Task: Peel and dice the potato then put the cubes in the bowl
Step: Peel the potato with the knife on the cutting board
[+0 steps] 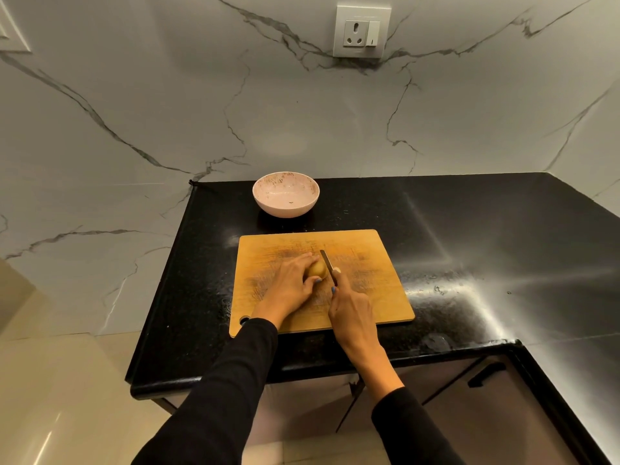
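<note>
Nearest, two black sleeves [231,391] reaching in from the bottom edge over the rounded front lip of a glossy black stone counter [453,236]. Beyond the lip, one rectangular wooden cutting board [375,297], scored with knife marks, hanging hole at its near-left corner, near edge close to the counter's front, left edge close to the counter's left side. Wide bare counter to the right of the board, running to the corner where the walls meet.

On the board, left hand [290,285] curled over one small yellow-brown potato [317,270], fingers draped across its top and left side, thumb against its near end. Potato near the board's centre, skin on where visible. Right hand [350,312] wrapped around the handle of one slim dark-bladed knife [327,263], forefinger stretched along the spine, blade just right of the potato, tip pointing away; contact between blade and potato not clear. One small pale piece [337,270] just right of the blade, nature unclear.

Farther back, one round pink speckled bowl [286,194], apart from the board's far edge, close to the white grey-veined marble wall [167,112]. A tiny fleck inside the bowl. High on the wall, one white socket plate with switch [361,31].
</note>
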